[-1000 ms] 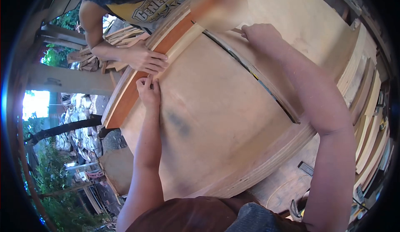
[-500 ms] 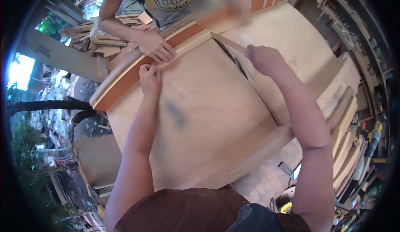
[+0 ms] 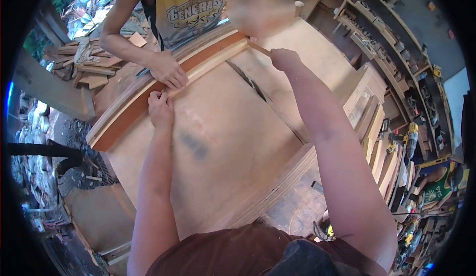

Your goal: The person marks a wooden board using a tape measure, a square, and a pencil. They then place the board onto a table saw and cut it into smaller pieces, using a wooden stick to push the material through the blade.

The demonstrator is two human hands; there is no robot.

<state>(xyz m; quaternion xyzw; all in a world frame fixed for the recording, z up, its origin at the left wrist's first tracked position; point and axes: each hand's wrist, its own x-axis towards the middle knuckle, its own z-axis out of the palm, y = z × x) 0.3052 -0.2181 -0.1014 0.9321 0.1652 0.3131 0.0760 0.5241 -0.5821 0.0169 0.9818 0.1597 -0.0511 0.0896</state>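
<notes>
A long curved wooden piece (image 3: 124, 110) with a reddish-brown face lies across the far side of a broad plywood sheet (image 3: 223, 142). Against its inner side runs a pale wood strip (image 3: 218, 67). My left hand (image 3: 161, 108) is closed at the strip's left end, its fingertips partly hidden. In my right hand (image 3: 284, 59) is a thin wooden stick (image 3: 259, 49), whose far tip reaches the strip's right end. A co-worker's hand (image 3: 168, 71) presses on the curved piece just beyond my left hand.
The co-worker (image 3: 193, 8) leans over the far edge. Scrap wood (image 3: 94, 68) is piled at the upper left. Shelves (image 3: 391, 43) line the right side, with boards and a yellow drill (image 3: 412, 133) below. Another person (image 3: 436, 189) is at the far right.
The view has swung to the right. My right hand and the stick have moved toward the strip's right end, while my left hand stays by the co-worker's hand.
</notes>
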